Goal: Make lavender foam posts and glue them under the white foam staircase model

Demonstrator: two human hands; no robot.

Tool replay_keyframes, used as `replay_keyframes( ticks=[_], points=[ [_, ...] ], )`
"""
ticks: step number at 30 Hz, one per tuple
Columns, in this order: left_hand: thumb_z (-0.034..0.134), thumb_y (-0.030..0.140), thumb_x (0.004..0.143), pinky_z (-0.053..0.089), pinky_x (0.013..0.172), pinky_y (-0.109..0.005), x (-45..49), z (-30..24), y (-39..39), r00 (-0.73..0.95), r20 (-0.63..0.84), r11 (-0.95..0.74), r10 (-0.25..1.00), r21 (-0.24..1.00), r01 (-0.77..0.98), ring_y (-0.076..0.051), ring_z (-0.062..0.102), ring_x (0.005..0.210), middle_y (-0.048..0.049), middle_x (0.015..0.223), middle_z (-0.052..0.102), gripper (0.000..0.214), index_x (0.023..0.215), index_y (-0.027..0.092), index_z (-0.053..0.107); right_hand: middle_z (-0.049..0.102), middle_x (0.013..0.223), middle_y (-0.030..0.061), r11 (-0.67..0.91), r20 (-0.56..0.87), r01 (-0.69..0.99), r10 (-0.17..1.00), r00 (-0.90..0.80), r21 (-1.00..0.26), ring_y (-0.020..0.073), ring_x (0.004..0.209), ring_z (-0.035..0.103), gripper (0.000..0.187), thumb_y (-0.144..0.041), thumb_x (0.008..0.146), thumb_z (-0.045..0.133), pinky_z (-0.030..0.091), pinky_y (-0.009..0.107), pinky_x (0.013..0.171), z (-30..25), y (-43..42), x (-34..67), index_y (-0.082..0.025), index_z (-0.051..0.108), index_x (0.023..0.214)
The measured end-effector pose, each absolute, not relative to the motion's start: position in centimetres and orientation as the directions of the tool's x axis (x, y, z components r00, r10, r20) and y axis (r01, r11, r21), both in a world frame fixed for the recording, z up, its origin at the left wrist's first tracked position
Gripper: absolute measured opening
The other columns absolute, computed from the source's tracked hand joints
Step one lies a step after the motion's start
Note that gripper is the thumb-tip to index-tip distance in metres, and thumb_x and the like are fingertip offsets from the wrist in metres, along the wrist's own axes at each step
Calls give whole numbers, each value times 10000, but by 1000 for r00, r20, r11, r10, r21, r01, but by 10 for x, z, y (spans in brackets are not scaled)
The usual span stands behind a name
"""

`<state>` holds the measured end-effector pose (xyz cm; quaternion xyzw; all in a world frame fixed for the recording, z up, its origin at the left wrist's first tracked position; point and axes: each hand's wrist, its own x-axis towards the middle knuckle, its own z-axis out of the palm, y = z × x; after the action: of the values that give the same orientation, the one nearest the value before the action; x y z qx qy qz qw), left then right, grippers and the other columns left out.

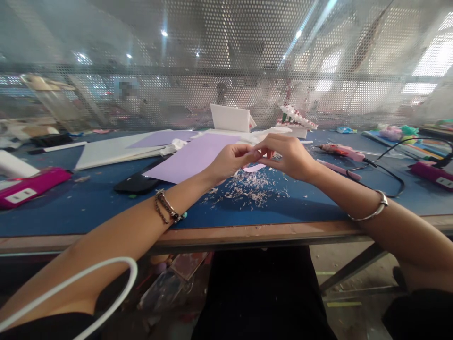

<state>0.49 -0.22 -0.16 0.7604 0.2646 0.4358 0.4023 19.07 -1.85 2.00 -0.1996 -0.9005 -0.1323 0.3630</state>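
Above the blue tabletop (177, 208), the fingertips of my left hand (230, 163) and my right hand (290, 156) meet in a pinch. A curved pink strip (255, 168), paper or thin foam by its look, hangs just under the fingers. Both hands appear closed on it, though the fingers hide where it is gripped. Below them lies a scattered heap of pale shavings (252, 191). A lilac sheet (193, 158) lies beside my left hand, partly over a black phone-like slab (138, 183).
White boards (106, 153) lie at the left, near a magenta power strip (38, 184). A white panel (230, 118) stands behind my hands. To the right are a pink corded tool (343, 152), its black cable (392, 191) and another power strip (430, 174). Perforated metal mesh (226, 52) closes off the back.
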Motion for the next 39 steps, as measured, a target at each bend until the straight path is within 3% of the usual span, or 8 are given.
replay_keyframes(
  ticks=[7, 13, 19, 27, 32, 39],
  points=[
    [660, 461, 714, 211, 487, -226, 5, -2, -3, 506, 423, -495, 752, 869, 8, -48, 295, 491, 37, 566, 407, 342, 647, 146, 545, 566, 779, 20, 883, 716, 456, 245, -654, 114, 84, 678, 492, 156, -263, 820, 554, 381, 214, 630, 20, -19, 190, -130, 598, 887],
    [704, 475, 653, 244, 503, -221, 7, -4, -1, 443, 455, -529, 773, 847, 55, -52, 332, 520, 48, 559, 390, 383, 614, 144, 515, 552, 838, 46, 820, 649, 555, 346, -678, 142, 99, 711, 495, 163, -233, 842, 510, 366, 227, 621, 19, -26, 188, -123, 592, 931],
    [714, 469, 635, 254, 503, -220, 8, -2, -3, 390, 472, -545, 790, 833, 96, -53, 339, 524, 39, 556, 426, 368, 601, 138, 556, 543, 832, 45, 784, 662, 600, 366, -654, 160, 96, 698, 482, 194, -270, 864, 482, 356, 230, 614, 18, -25, 188, -122, 591, 924],
    [674, 462, 683, 334, 585, -222, 6, -1, -3, 415, 480, -553, 773, 830, 71, -75, 439, 603, 1, 642, 557, 328, 707, 135, 662, 550, 777, 9, 862, 728, 499, 288, -622, 85, 86, 693, 485, 158, -280, 822, 543, 366, 220, 638, 18, -19, 190, -149, 583, 901],
    [674, 459, 690, 295, 522, -214, 4, -1, -1, 462, 466, -547, 754, 835, 51, -60, 399, 545, 21, 581, 496, 312, 691, 147, 663, 539, 755, 1, 871, 717, 476, 257, -649, 119, 80, 672, 469, 155, -296, 832, 536, 353, 213, 617, 20, -19, 193, -154, 579, 877],
    [699, 462, 660, 246, 461, -211, 6, -2, -5, 428, 473, -562, 770, 820, 105, -49, 346, 471, 46, 501, 421, 342, 616, 148, 572, 528, 792, 24, 819, 658, 546, 314, -685, 177, 87, 677, 460, 181, -298, 857, 507, 331, 224, 593, 19, -24, 192, -141, 578, 913]
  ],
)
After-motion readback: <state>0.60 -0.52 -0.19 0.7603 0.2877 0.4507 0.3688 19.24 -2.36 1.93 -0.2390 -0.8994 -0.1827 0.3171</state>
